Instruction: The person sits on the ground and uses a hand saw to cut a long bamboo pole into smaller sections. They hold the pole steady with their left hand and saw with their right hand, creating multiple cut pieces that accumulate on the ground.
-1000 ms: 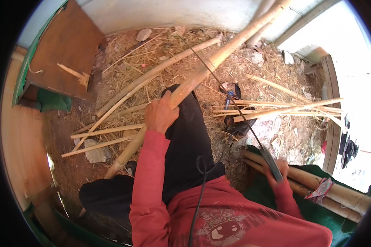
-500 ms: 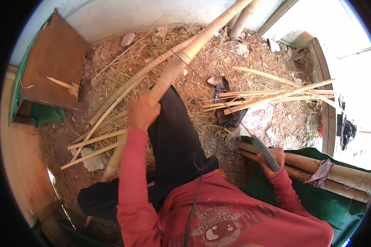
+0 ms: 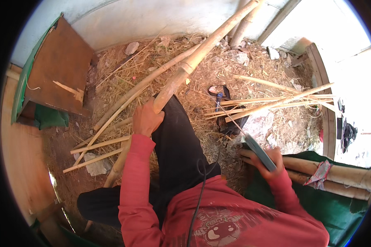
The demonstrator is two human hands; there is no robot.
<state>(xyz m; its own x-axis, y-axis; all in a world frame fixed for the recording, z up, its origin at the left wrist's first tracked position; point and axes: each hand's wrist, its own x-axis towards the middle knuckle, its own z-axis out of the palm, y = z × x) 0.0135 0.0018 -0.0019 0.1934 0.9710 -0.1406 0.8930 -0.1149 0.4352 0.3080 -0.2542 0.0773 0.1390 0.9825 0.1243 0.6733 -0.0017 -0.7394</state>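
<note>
My left hand [image 3: 148,118] is closed around the lower end of a thick bamboo pole [image 3: 208,47], by my raised knee in dark trousers [image 3: 177,136]. From there the pole slants up to the far right. My right hand [image 3: 273,161] grips a long, thin-bladed tool [image 3: 260,152] by its grey-green handle. Its narrow blade points up and left, apart from the pole; whether it is a saw or a knife I cannot tell. Right of the knee lie several split bamboo strips [image 3: 276,103], partly over a dark sandal-like item [image 3: 220,91].
More bamboo poles [image 3: 152,70] and strips [image 3: 99,144] lie on the straw-covered ground at left. A brown board box [image 3: 55,74] stands far left. Tied bamboo rails [image 3: 338,171] and green cloth [image 3: 317,206] flank my right arm. A cable [image 3: 200,193] hangs before my shirt.
The tool's blade, which crossed the pole before, has drawn back toward me and now ends short of it. My left hand still grips the pole. The whole view has shifted slightly.
</note>
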